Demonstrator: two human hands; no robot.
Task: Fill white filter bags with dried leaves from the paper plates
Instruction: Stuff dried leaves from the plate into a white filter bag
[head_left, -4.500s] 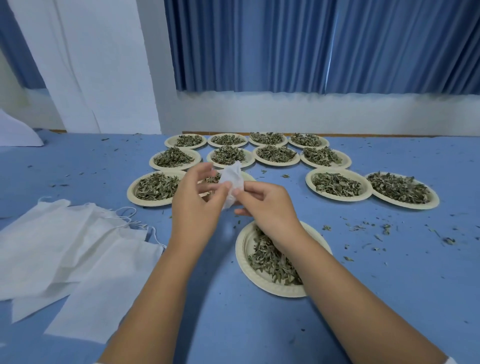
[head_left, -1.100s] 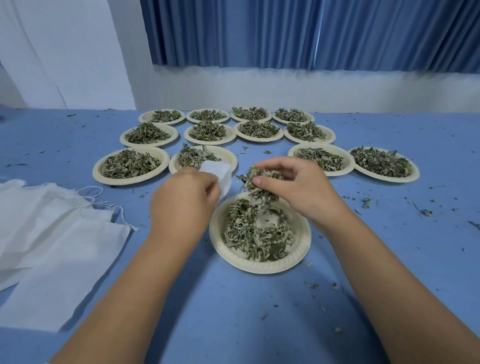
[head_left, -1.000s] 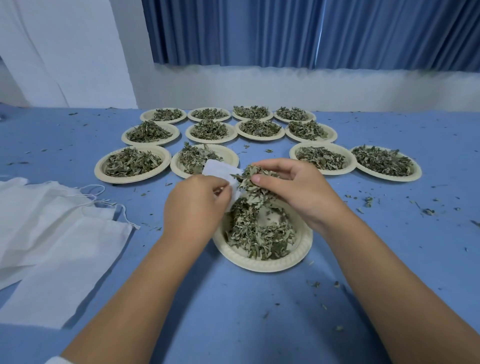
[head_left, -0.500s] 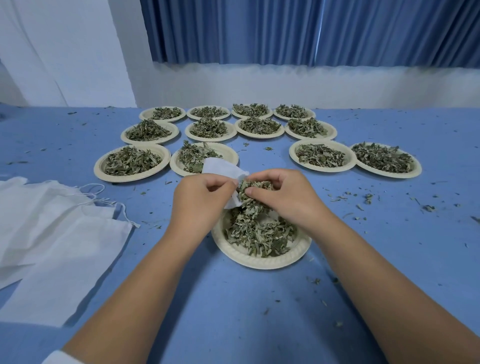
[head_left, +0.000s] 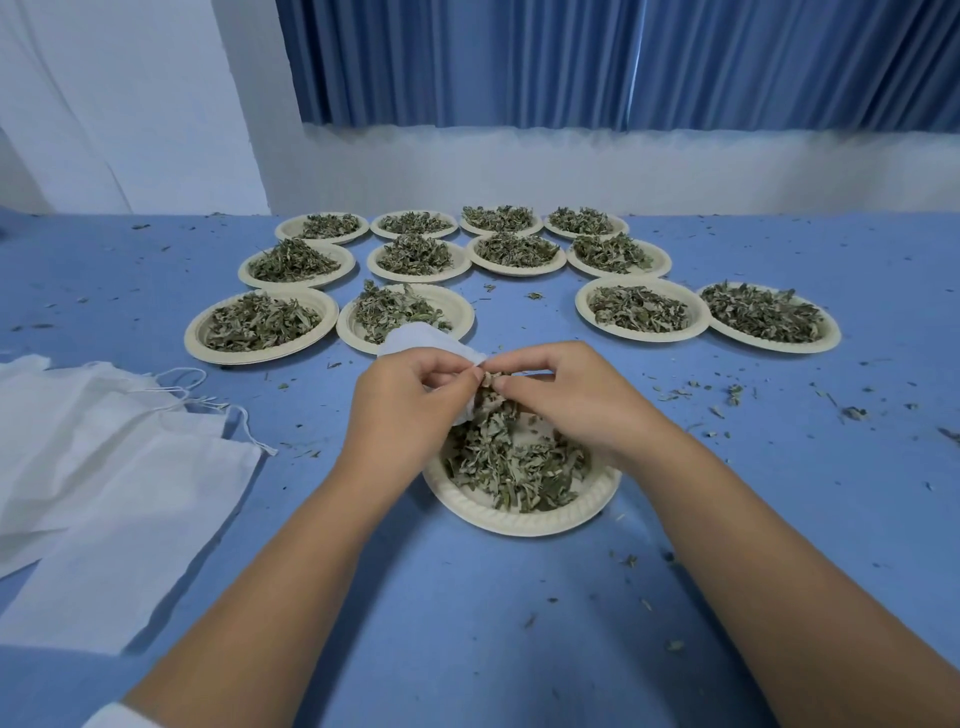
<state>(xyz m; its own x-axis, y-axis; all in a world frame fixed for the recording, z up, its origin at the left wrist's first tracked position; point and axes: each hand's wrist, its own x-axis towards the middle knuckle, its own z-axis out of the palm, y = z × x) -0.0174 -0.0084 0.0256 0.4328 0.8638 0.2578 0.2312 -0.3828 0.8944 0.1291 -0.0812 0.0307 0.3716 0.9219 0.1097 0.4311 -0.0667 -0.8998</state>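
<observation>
My left hand (head_left: 410, 405) grips a small white filter bag (head_left: 415, 336) by its mouth, just above the near paper plate (head_left: 519, 514) of dried leaves (head_left: 514, 462). My right hand (head_left: 566, 400) pinches a clump of leaves at the bag's opening, fingertips touching those of the left hand. Most of the bag is hidden behind my left hand.
Several more paper plates of dried leaves (head_left: 260, 322) stand in rows further back on the blue table (head_left: 467, 623). A pile of flat white filter bags (head_left: 104, 467) with strings lies at the left. Loose leaf bits are scattered at the right (head_left: 727, 395).
My right hand lifted a clump of leaves off the near plate and brought it to the bag's mouth. Both hands have closed in together above the plate.
</observation>
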